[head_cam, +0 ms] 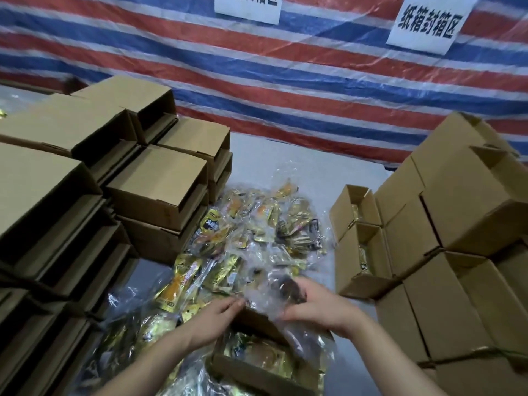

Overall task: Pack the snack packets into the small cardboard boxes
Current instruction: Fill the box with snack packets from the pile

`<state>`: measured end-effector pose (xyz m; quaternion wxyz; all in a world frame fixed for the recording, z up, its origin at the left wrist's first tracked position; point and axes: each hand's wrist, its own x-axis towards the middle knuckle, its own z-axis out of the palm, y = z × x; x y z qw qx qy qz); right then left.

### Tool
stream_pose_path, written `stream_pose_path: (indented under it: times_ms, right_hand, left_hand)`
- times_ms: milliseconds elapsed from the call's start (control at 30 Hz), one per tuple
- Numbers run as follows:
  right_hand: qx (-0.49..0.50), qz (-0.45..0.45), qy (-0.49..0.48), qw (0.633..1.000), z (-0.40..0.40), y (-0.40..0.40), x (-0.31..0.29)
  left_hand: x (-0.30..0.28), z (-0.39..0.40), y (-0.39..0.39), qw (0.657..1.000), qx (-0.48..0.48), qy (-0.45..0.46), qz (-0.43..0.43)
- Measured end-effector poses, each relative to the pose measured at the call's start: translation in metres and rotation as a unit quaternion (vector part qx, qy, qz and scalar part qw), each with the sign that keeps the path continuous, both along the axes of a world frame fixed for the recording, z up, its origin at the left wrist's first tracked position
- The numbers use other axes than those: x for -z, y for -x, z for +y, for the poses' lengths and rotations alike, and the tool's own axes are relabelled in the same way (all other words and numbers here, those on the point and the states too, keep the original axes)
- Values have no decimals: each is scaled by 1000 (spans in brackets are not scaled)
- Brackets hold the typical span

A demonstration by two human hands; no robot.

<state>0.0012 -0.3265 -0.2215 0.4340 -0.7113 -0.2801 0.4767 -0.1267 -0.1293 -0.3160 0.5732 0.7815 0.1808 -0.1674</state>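
Nearest, small open brown cardboard box (257, 364), already part-filled with gold packets, just below both hands; right hand (311, 305) curls round a clear crinkled plastic packet with dark contents (285, 292); left hand (213, 317) pinches its left edge, fingers nearly straight; packet's long axis seems to run hand to hand, tilted; exact facing unclear; risk, judged: slippery film slips, or snags the box's far flap just under the fingers.

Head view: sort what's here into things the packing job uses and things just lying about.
Job in hand:
- left hand and right hand, holding a clear packet
- open box below the hands, packets inside
- snack packet pile
- two open boxes on the right, partly filled
- cardboard box stacks, left and right

Lying about:
- striped tarp
- paper signs
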Motion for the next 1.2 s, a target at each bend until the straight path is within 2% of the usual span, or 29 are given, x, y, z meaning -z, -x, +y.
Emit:
stream_pose_path:
  times_ms: [67, 133, 200, 367, 467, 533, 667, 733, 867, 967, 1100, 1200]
  right_hand:
    - [-96, -76, 76, 990, 6, 6, 9]
    - [-176, -138, 145, 964, 13, 10, 18]
    - [-224, -163, 206, 939, 22, 14, 31]
    - [-271, -255, 322, 871, 46, 38, 72]
    - [-266, -293, 346, 850, 49, 53, 97]
    - [-253, -292, 348, 854, 46, 56, 107]
    - [-181, -178, 304, 918, 34, 48, 95]
    - [-167, -156, 291, 929, 27, 40, 80]
    - [-149, -208, 253, 933, 13, 33, 62]
    - [-160, -157, 289, 931, 19, 40, 67]
    - [-210, -95, 369, 901, 30, 51, 91]
    - [-208, -62, 376, 901, 33, 52, 96]
  left_hand:
    - [1, -1, 1, 1000, -13, 19, -2]
    - [3, -1, 0, 999, -24, 25, -7]
    - [6, -1, 1, 998, -38, 40, -4]
    - [18, -6, -3, 993, -80, 80, -20]
    - [25, -10, 0, 993, -90, 67, -27]
    - [27, -11, 2, 992, -98, 68, -34]
    - [29, -12, 3, 989, -121, 72, -32]
    - [28, -12, 3, 988, -124, 83, -32]
    - [30, -14, 3, 990, -117, 74, -37]
    - [33, -14, 2, 989, -120, 72, -44]
    - [35, -15, 3, 990, -117, 66, -34]
    - [33, -17, 4, 990, -117, 73, -27]
